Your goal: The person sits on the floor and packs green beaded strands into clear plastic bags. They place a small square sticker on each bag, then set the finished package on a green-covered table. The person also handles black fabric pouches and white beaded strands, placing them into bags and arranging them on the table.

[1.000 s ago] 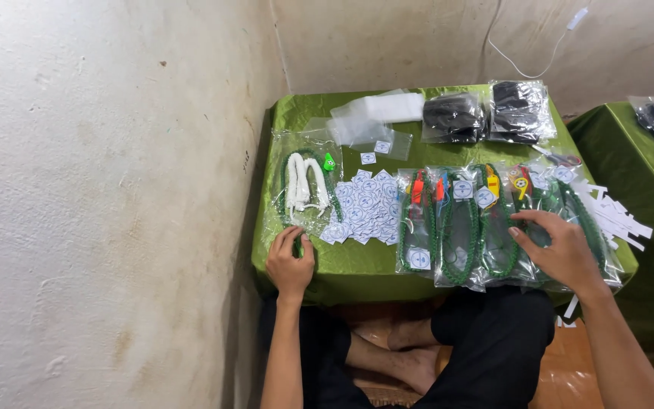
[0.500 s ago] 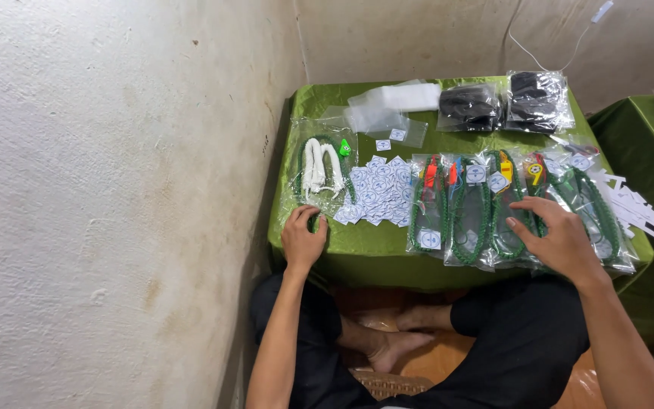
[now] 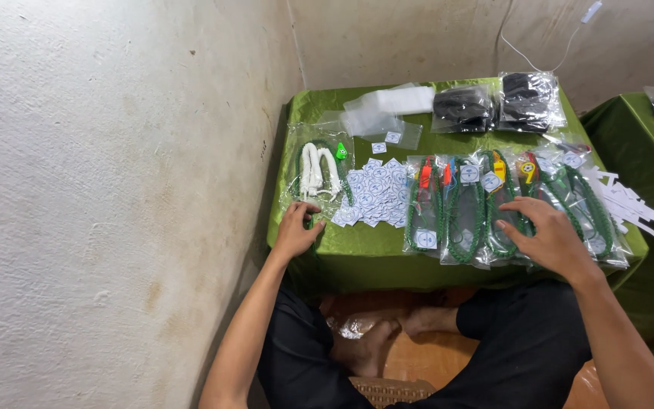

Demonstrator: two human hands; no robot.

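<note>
A person sits cross-legged at a low counter (image 3: 357,254) draped in green cloth, seen from above, beside a rough plaster wall (image 3: 115,189). At about nine o'clock the left hand (image 3: 297,229) rests on the counter's near edge, fingers loosely curled, touching the bottom of a clear bag holding white cord (image 3: 319,168) and gripping nothing. Just right of it, at centre, lies a heap of small white round-printed stickers (image 3: 374,195). Toward three o'clock the right hand (image 3: 546,236) lies flat and open, pressing on a row of clear bagged green cords (image 3: 486,208), each already stickered. At twelve o'clock sit empty clear bags (image 3: 384,110) and bags of black cord (image 3: 493,102); white paper strips (image 3: 622,201) lie at far right. The step looks like sorting finished packs; the next move likely calls for labelling the white-cord bag.
</note>
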